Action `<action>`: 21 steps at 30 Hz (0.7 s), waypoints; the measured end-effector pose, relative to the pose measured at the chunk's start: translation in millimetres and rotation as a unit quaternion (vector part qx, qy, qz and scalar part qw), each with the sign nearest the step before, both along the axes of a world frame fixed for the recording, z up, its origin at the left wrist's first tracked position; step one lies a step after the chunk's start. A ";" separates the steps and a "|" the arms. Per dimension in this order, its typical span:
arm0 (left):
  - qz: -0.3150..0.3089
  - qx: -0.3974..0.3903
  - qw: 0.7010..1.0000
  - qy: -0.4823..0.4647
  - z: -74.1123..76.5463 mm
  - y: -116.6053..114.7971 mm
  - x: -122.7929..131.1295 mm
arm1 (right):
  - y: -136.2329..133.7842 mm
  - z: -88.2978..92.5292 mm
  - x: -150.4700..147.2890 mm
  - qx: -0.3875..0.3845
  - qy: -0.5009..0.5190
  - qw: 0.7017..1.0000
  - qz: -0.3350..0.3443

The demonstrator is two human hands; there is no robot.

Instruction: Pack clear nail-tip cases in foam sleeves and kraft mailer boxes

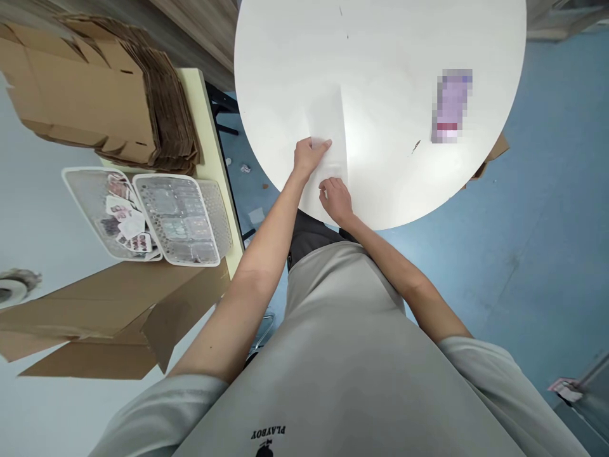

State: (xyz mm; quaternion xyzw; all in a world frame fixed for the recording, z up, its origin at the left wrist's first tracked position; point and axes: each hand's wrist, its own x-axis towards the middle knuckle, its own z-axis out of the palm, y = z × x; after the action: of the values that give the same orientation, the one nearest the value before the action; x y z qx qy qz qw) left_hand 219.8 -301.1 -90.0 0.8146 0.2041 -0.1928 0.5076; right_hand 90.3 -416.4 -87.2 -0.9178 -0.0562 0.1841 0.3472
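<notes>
A thin, translucent white plastic sheet [330, 117] lies lengthwise on the round white table [390, 38], close to its near edge. My left hand [308, 157] is at the sheet's left side, its thumb laid across the top and the other fingers curled. Just nearer to me, my right hand [337, 200] has its fingers bent in at the near part of the sheet. The fingertips of this hand are partly hidden, and both hands appear closed on the plastic.
A blurred purple package [451, 105] lies on the table's right side. At left, a side table [190, 89] carries stacked flat cardboard boxes [95, 95] and white plastic baskets [176, 216] of small packets. An open carton [109, 311] stands nearer me.
</notes>
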 end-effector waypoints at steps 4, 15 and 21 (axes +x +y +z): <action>-0.004 0.014 1.000 0.011 5.2 3.8 -20.0 | 7.5 -5.4 6.5 0.001 0.021 1.000 -0.010; -0.011 0.051 0.999 0.014 -23.5 9.8 -28.2 | -70.2 8.0 13.2 0.049 -0.020 0.999 0.012; -0.022 0.053 0.998 -0.005 -28.5 9.1 -23.9 | -78.2 6.1 32.8 0.043 0.002 0.992 0.118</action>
State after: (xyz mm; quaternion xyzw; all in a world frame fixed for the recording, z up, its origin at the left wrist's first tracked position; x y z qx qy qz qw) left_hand 195.9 -292.0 -118.5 0.8457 0.1935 -0.1892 0.4599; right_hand 123.1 -494.6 -81.2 -0.8886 -0.1716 0.2233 0.3620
